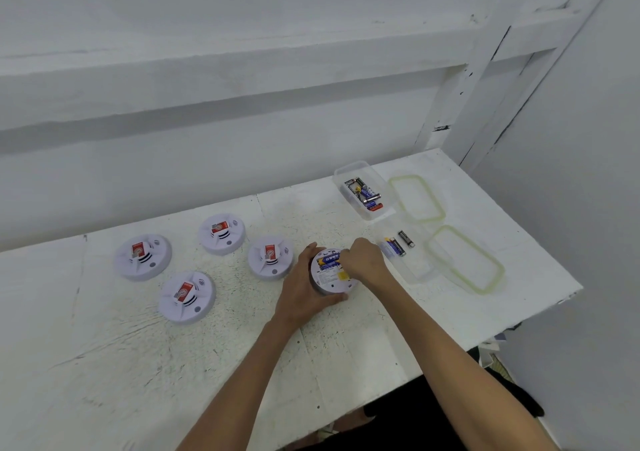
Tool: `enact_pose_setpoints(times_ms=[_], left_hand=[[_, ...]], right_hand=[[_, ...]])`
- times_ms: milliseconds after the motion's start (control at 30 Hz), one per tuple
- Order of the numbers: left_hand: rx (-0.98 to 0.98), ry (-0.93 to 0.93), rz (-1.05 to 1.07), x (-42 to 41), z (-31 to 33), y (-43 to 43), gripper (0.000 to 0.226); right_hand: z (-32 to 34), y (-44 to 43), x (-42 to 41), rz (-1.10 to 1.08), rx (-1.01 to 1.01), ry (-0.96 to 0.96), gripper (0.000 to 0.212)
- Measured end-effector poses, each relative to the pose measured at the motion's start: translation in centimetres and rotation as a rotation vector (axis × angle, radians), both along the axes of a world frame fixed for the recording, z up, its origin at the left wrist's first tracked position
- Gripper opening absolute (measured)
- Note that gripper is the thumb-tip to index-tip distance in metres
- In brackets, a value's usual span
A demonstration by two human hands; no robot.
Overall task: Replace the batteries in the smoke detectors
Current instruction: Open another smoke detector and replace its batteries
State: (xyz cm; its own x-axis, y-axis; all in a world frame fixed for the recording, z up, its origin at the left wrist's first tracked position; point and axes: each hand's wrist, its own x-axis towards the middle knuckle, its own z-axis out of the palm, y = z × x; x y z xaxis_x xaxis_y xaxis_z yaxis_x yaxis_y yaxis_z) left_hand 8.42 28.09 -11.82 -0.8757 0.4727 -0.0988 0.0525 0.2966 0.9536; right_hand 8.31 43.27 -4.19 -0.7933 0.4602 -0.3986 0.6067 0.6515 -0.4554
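A white round smoke detector (329, 279) lies back-up on the white table (207, 364), its battery bay showing a blue and yellow battery (328, 261). My left hand (304, 288) wraps around the detector's left and front side. My right hand (363, 260) rests on the detector's right side with fingertips pinched at the battery's end. Several more detectors lie face-up to the left, the nearest (271, 258) right beside my left hand. A clear box (408, 256) to the right holds a few batteries (394, 248).
A second clear box (363, 191) with several batteries stands further back. Two lids with green rims (417, 198) (465, 260) lie to the right of the boxes. The table's right edge runs close behind the lids. A white wall stands behind.
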Motion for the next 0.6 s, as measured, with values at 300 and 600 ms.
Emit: enact_pose_setpoints(times_ms=[300,600], left_hand=[[-0.031,-0.011,0.000,0.1,0.0,-0.2,0.133],[-0.068,0.010,-0.003,0.3,0.5,0.1,0.122]], right_hand=[[-0.2,-1.0,0.2,0.022,0.094,0.002,0.033],[-0.3,0.1,-0.2,-0.042,-0.023,0.026,0.030]])
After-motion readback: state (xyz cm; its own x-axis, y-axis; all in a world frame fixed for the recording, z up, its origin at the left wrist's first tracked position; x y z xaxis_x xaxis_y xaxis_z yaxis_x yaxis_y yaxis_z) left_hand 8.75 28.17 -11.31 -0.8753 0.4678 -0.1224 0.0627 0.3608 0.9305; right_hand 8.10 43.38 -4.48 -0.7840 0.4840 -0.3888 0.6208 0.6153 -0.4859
